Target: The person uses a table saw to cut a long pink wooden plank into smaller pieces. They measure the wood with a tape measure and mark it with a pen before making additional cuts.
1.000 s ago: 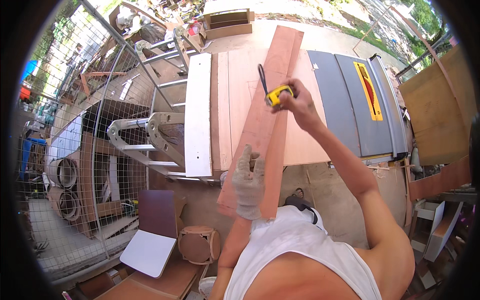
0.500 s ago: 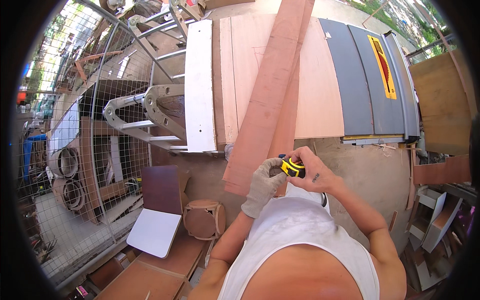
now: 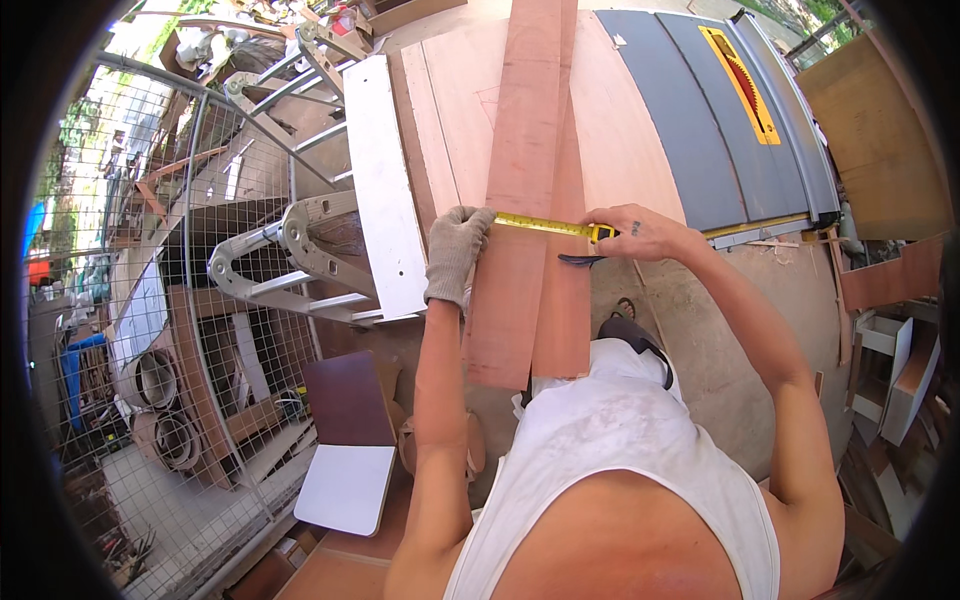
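Reddish-brown wood fills the middle of the view: a long plank (image 3: pixel 522 200) lies lengthwise on the workbench (image 3: pixel 640 130), its far end cut off by the top edge and its near end overhanging toward the person's chest. A narrower strip (image 3: pixel 566 290) lies along its right side, touching it; whether it sits level with the plank or lower cannot be told.

Across both boards runs a yellow tape measure (image 3: pixel 545 226), pulled out left to right. The left hand (image 3: pixel 455 255), in a grey work glove, is curled over the plank's left edge, its fingers closed on the tape's free end; the hook itself is hidden under the glove. The right hand (image 3: pixel 640 232), bare, is closed around the tape's case, so only a yellow and black corner shows at the fingers. A dark pencil-like object (image 3: pixel 580 260) pokes out just below that hand; how it is held is unclear.

Left of the plank lies a white board (image 3: pixel 385 190), with a folded aluminium ladder (image 3: pixel 290 255) beyond it. At far right, the grey table saw top (image 3: pixel 720 110) is partly cropped.
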Tool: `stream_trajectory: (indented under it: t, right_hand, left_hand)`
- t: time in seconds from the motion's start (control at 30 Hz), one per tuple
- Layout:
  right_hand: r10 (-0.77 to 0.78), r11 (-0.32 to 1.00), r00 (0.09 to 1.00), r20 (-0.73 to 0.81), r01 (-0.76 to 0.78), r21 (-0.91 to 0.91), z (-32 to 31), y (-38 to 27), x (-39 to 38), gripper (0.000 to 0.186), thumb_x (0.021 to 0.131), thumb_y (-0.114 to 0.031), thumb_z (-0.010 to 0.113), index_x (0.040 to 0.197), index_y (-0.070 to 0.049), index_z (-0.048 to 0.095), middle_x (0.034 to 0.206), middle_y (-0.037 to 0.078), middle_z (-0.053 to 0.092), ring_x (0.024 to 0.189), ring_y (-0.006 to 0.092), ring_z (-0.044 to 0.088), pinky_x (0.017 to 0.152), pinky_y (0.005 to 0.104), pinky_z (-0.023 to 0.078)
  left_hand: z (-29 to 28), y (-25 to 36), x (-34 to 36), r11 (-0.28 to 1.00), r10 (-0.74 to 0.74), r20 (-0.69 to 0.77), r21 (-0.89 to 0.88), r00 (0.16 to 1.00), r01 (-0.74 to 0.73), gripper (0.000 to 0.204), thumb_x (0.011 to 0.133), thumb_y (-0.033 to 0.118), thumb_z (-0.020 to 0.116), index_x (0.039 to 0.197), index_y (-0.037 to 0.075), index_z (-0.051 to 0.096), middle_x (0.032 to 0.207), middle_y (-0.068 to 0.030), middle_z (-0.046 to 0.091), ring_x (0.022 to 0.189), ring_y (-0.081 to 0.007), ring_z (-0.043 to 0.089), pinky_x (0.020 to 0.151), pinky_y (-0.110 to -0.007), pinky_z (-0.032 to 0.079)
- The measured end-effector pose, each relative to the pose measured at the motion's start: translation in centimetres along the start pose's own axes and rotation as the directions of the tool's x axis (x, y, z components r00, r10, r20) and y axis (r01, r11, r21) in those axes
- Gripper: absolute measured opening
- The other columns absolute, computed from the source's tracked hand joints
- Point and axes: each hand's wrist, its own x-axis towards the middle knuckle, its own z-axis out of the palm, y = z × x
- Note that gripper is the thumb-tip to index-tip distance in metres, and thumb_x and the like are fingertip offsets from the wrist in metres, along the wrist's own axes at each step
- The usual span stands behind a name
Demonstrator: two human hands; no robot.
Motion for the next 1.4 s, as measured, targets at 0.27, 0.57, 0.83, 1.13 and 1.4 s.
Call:
stream_trajectory:
  t: [0.27,0.57,0.83,1.13,1.4]
  right_hand:
    - [0.116,0.988,0.989,0.09,-0.124,0.092,0.1,-1.3,0.8,0.049,0.072,-0.027,0.053,0.113,-0.002,0.063,0.078,0.02,0.062,0.071,0.0298,0.059,0.063,0.0398,0.045]
    - [0.017,0.998,0.999,0.052,-0.021,0.066,1.3,0.5,0.9,0.05,0.072,-0.025,0.055,0.113,0.003,0.061,0.077,0.024,0.059,0.075,0.035,0.059,0.069,0.0422,0.045]
    - [-0.032,0.999,0.999,-0.007,0.032,0.008,1.5,1.3,0.6,0.051,0.07,-0.023,0.054,0.114,0.002,0.061,0.074,0.025,0.061,0.071,0.0364,0.061,0.069,0.0438,0.048]
    - [0.026,0.999,1.0,0.0,-0.026,0.018,1.4,0.7,-0.3,0.053,0.072,-0.025,0.055,0.119,0.0,0.059,0.087,0.024,0.06,0.09,0.0357,0.057,0.081,0.0424,0.046]
    - [0.073,0.997,0.995,0.066,-0.072,-0.014,0.5,0.8,0.0,0.053,0.072,-0.025,0.054,0.12,-0.002,0.058,0.09,0.02,0.059,0.097,0.033,0.054,0.086,0.0397,0.044]
  left_hand:
    - [1.5,1.4,-0.9,0.923,0.104,-0.197,0.385,0.975,-0.02,0.032,0.084,0.031,0.066,0.09,-0.001,0.068,0.069,-0.0124,0.065,0.064,-0.0221,0.063,0.061,-0.035,0.049]
    - [3.7,-2.4,-1.4,0.795,0.449,-0.331,0.571,0.83,-0.202,0.023,0.089,0.023,0.059,0.09,0.003,0.069,0.091,-0.0145,0.063,0.084,-0.0306,0.062,0.074,-0.041,0.049]
    - [4.5,-3.0,-1.6,0.786,0.499,-0.389,0.58,0.774,-0.216,0.019,0.088,0.021,0.061,0.087,0.003,0.067,0.083,-0.0134,0.061,0.078,-0.0302,0.06,0.069,-0.041,0.048]
    - [4.9,-2.9,-1.8,0.776,0.516,-0.388,0.588,0.764,-0.226,0.019,0.088,0.019,0.06,0.083,0.001,0.065,0.079,-0.0141,0.059,0.074,-0.0307,0.058,0.066,-0.042,0.047]
    - [5.1,-3.6,-1.7,0.769,0.529,-0.388,0.595,0.755,-0.234,0.016,0.088,0.016,0.061,0.082,0.001,0.064,0.077,-0.0139,0.059,0.072,-0.0311,0.058,0.064,-0.042,0.047]
